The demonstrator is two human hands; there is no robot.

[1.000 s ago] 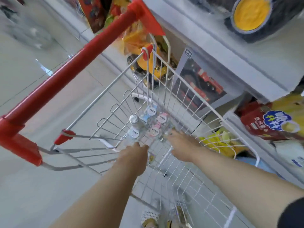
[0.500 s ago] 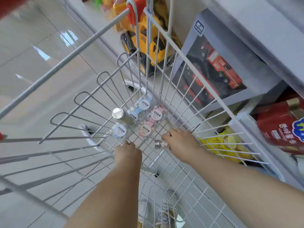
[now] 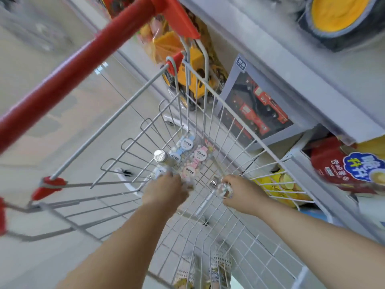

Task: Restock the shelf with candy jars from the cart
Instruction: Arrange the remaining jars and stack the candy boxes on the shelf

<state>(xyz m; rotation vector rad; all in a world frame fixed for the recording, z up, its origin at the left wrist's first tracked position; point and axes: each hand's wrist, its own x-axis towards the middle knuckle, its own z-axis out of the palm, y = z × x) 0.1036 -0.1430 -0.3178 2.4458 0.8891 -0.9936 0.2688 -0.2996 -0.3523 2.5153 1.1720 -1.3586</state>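
Several small clear candy jars (image 3: 188, 154) with blue and pink labels stand clustered at the far end of the white wire cart (image 3: 129, 142). One of them shows a silver lid (image 3: 160, 156). My left hand (image 3: 164, 189) reaches down into the cluster, fingers curled over a jar whose label is partly hidden. My right hand (image 3: 239, 191) grips another candy jar (image 3: 220, 185), lying on its side with its silver cap pointing left. The grey shelf (image 3: 291, 65) runs along the right of the cart.
The cart's red handle (image 3: 68, 80) crosses the upper left. A boxed red toy truck (image 3: 260, 107), a yellow toy vehicle (image 3: 187, 80), red snack bags (image 3: 343, 165) and yellow chip bags (image 3: 281, 186) fill the lower shelf levels. My feet show through the cart floor.
The view pulled back, bringing the red handle into sight again. My left hand has closed over a jar in the cluster. My right hand keeps its hold on its jar.
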